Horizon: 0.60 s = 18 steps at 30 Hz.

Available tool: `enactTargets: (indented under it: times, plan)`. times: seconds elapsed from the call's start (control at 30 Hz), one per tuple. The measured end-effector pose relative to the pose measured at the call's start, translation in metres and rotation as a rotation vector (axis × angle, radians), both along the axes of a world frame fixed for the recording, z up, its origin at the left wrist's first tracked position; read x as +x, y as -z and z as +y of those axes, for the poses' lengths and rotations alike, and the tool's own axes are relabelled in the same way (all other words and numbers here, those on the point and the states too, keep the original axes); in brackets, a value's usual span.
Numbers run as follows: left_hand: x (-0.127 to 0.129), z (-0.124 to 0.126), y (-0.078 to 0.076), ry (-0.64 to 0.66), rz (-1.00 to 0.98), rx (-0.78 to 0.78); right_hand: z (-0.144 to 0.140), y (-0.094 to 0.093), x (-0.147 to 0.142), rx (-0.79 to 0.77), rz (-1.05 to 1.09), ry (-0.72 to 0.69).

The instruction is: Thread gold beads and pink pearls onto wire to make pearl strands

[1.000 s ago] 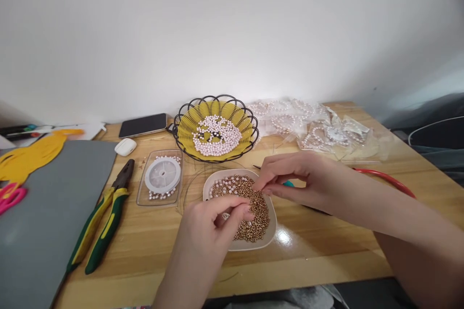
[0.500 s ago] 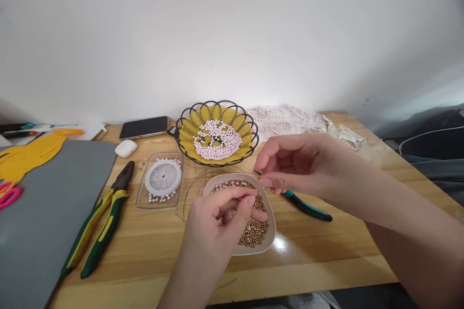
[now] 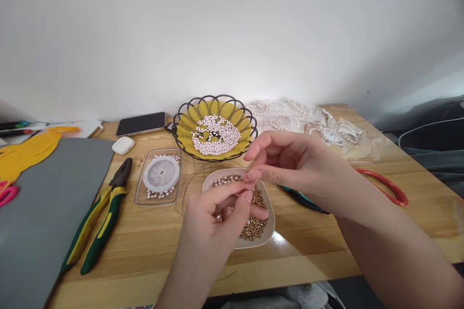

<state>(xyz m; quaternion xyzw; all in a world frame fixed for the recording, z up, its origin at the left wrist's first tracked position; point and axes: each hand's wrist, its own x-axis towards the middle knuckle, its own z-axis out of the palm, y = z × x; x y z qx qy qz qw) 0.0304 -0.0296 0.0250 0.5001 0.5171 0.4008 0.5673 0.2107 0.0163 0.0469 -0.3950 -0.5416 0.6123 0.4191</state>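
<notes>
Hands [image 3: 290, 169] above unlabelled bead dish [image 3: 270, 231]

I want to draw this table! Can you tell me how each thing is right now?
Left hand: pinched, over the dish.
Right hand: fingers pinched together.
Dish: holds gold beads.
Basket: holds pale pearls.
Pliers: lying flat, jaws shut.
Phone: screen dark.
Earbud case: closed.
Thread spool: in clear tray.

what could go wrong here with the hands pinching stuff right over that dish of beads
The left hand and right hand meet fingertip to fingertip just above the beige dish of small gold beads; whatever they pinch is too small to see, so a slip could lose it among the beads. The left wrist could also tip the shallow dish, scattering beads across the wooden table.
</notes>
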Motion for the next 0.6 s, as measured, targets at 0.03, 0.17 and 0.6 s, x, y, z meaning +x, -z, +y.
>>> enactTargets:
  times: [0.03, 0.17, 0.6]
  plan:
    - [0.0, 0.0001, -0.0002, 0.002, -0.004, -0.003, 0.0001, 0.0004, -0.0003, -0.003, 0.002, 0.002]
    - [0.001, 0.0006, -0.0011, 0.018, -0.021, -0.009, 0.0, 0.0011, -0.001, -0.023, 0.008, -0.002]
    - [0.0025, 0.0008, -0.0056, -0.001, -0.009, -0.069, -0.0004, 0.0045, 0.0003, -0.031, 0.026, -0.012]
